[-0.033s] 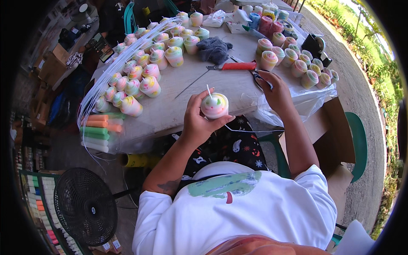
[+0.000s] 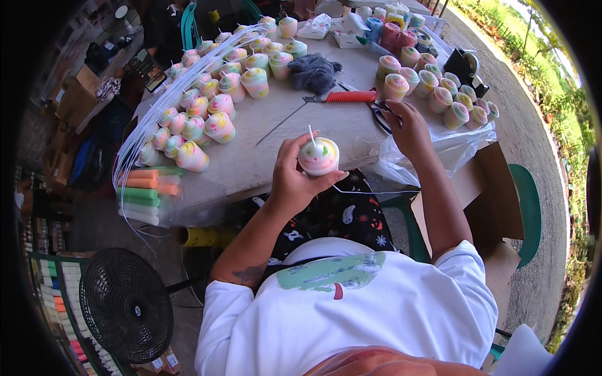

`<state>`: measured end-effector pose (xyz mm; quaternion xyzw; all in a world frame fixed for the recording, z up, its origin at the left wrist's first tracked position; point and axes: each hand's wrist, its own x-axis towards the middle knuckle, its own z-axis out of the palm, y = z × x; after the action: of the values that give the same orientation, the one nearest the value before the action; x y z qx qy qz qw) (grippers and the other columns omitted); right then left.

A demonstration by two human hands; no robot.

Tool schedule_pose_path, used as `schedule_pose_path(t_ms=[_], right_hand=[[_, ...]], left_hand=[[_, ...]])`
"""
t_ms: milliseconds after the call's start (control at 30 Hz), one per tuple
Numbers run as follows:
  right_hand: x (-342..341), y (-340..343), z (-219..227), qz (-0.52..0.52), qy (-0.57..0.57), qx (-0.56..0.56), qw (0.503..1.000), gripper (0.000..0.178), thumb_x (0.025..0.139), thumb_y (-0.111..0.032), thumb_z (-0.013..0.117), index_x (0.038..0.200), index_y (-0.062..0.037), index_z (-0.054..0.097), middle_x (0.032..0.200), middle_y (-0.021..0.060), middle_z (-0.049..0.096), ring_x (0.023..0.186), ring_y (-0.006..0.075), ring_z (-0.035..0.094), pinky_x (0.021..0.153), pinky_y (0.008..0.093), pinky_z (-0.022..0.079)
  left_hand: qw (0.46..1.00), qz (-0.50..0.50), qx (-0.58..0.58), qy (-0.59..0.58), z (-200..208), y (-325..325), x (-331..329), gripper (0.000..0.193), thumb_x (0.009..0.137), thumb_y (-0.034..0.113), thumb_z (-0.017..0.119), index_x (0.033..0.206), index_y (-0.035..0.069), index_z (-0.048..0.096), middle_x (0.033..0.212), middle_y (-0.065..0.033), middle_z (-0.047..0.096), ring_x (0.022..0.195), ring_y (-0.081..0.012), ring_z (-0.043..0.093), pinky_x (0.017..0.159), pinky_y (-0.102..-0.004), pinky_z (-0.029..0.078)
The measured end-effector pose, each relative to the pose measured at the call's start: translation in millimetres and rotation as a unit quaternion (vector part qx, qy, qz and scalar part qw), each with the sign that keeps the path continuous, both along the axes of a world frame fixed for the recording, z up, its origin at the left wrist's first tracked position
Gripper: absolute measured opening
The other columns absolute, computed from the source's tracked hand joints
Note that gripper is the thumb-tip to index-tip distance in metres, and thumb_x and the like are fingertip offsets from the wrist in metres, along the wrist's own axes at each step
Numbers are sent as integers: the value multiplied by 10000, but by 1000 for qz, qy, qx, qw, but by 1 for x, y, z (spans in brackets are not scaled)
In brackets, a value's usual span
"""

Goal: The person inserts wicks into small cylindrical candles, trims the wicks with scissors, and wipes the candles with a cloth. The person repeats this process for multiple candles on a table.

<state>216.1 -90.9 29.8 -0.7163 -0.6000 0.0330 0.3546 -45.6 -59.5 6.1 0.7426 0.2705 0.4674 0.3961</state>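
My left hand (image 2: 293, 164) is wrapped round a cup-shaped candle (image 2: 318, 156) in white with pastel pink, green and yellow spots. A short white wick stands up from its domed top. From below the candle a thin white strand (image 2: 376, 192) runs off to the right. Over the table, my right hand (image 2: 407, 128) has its fingers bent at the dark handles of a pair of scissors (image 2: 380, 118), whose blades point up and left. The fingers partly cover the handles. Just left of them lies a red-handled tool (image 2: 351, 96) beside a long thin dark rod (image 2: 282, 122).
Rows of similar candles (image 2: 221, 127) fill the table's left side; more swirl-topped candles (image 2: 396, 86) stand at right. White wick strands (image 2: 135, 135) arch over coloured sticks (image 2: 139, 193). A grey cloth (image 2: 313, 72), plastic bag (image 2: 433, 153), cardboard box (image 2: 489, 188) and fan (image 2: 125, 304) are around me.
The candle and my left hand have shifted very slightly to the right. My right hand has moved a little up and left at the scissors.
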Motion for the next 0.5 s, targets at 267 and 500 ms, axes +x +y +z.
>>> schedule_pose_path(t_ms=[267, 500], right_hand=[[5, 49, -19, -55, -193, -91, 976, 331, 871, -257, 607, 1129, -50, 589, 1120, 153, 598, 1054, 329, 578, 905, 420, 454], [20, 39, -9, -46, -203, -195, 958, 309, 865, -259, 600, 1059, -23, 556, 1129, 156, 582, 1115, 318, 543, 899, 444, 439]], left_hand=[[991, -37, -130, -19, -12, -6, 19, 729, 673, 175, 863, 1248, 9, 447, 1120, -157, 548, 980, -209, 590, 862, -325, 491], [991, -28, -122, -53, -20, -1, 23, 721, 737, 96, 803, 1295, 24, 353, 1084, -100, 536, 944, -145, 576, 850, -288, 494]])
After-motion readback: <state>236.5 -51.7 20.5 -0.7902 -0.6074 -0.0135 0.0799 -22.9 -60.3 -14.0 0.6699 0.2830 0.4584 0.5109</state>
